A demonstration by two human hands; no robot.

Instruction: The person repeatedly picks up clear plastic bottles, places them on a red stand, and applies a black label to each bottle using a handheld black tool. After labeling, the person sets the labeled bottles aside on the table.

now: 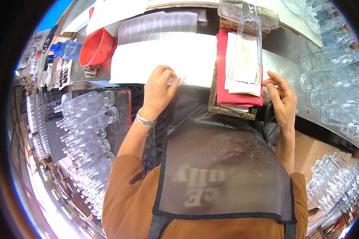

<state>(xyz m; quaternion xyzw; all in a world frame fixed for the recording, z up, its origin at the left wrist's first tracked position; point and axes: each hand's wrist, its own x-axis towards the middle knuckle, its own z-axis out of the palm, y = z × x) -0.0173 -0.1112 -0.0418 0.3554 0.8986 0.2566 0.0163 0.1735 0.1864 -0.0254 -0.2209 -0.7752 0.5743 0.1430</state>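
My left hand pinches the near edge of a white sheet lying on the metal worktop. A metal bracelet sits on that wrist. My right hand hovers with fingers apart beside a red cloth on a wooden stand; it holds nothing. A clear flat glass bottle lies on a white cloth on top of the red one, neck pointing away from me. A dark apron covers my lap.
Rows of clear glass bottles lie at my left, more on the worktop at right and others lower right. A red bowl and a blue plastic bottle sit far left. A cardboard box stands by my right arm.
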